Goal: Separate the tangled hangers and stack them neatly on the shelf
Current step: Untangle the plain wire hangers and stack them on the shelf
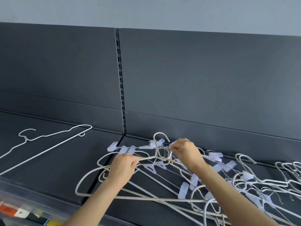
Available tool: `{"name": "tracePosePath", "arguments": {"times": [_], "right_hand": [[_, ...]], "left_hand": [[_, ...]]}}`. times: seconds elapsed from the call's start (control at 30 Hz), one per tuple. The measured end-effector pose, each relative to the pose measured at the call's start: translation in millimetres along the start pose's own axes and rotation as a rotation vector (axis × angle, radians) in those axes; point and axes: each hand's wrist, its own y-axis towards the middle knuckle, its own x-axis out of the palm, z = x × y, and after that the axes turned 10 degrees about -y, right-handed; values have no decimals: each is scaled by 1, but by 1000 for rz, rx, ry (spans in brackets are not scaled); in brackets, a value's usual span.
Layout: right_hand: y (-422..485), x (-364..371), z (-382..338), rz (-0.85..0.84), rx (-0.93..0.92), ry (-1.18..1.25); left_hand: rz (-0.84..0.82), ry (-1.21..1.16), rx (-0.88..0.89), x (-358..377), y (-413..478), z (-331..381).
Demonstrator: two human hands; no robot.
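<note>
On dark shelf [53, 168], left hand [123, 168] gripping white hanger [147, 158], right hand [187, 154] pinching wire hook [164, 148] in tangle [236, 181]

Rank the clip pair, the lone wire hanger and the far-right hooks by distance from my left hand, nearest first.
From the left hand, which grips a tangled hanger:
1. Clip pair, just behind its knuckles.
2. Lone wire hanger, flat to the left.
3. Far-right hooks, at the frame's right edge.

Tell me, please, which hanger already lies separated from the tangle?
The thin wire hanger at the shelf's left end: it lies alone, while the other hangers are tangled together at the right.
</note>
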Motion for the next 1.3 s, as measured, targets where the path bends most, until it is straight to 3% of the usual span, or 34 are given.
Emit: {"name": "tracePosePath", "arguments": {"times": [0.43,0.83,0.97,1.17,1.3], "right_hand": [[22,-35,1,92,304,522],[18,-53,4,166,290,767],[23,-61,-2,145,237,701],[18,-66,15,274,300,486],[3,-65,44,249,338,321]], "left_hand": [[44,79,20,-7,1,-4],[162,-20,8,-26,-1,10],[167,-77,36,-30,4,24],[164,-128,15,-39,4,21],[145,-169,-58,-47,-1,5]]}}
